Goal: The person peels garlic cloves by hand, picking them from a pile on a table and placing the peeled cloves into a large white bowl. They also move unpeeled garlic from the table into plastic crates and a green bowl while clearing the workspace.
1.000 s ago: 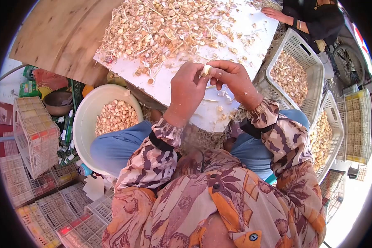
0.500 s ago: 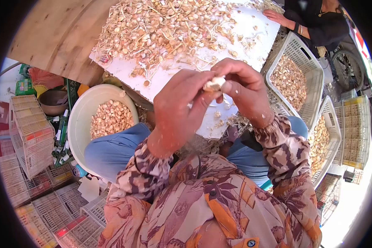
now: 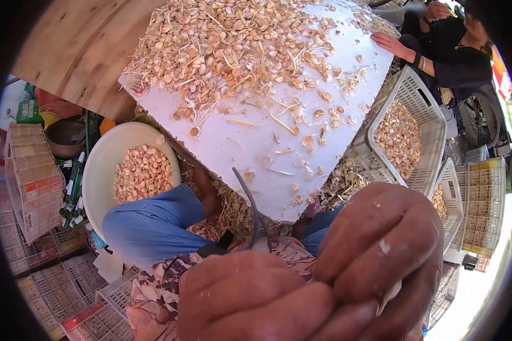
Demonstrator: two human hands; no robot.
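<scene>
My left hand (image 3: 253, 298) is closed low in the view, close to the camera, its curled knuckles facing up. Beside it and touching it, my right hand (image 3: 375, 244) is also closed, with small pale flakes stuck to the skin. A pale bit of garlic (image 3: 390, 292) shows between the right hand's fingers; the left hand's fingertips are hidden. Above the hands, a thin dark curved strip (image 3: 250, 196) crosses in front of the white board (image 3: 210, 139). A big heap of garlic cloves (image 3: 222, 48) with dry stalks and skins lies on that board.
A pale tub (image 3: 96, 165) of cloves (image 3: 143, 173) stands by my left knee. White crates (image 3: 432, 122) with garlic stand at right. Stacked crates (image 3: 34, 193) and green bottles (image 3: 74, 187) are at left. Another person's hand (image 3: 392, 45) rests on the board's far edge.
Both hands have come down from over the board's near corner, toward my body and the camera. The garlic they held between them is now mostly hidden. The other person's second hand has come into view.
</scene>
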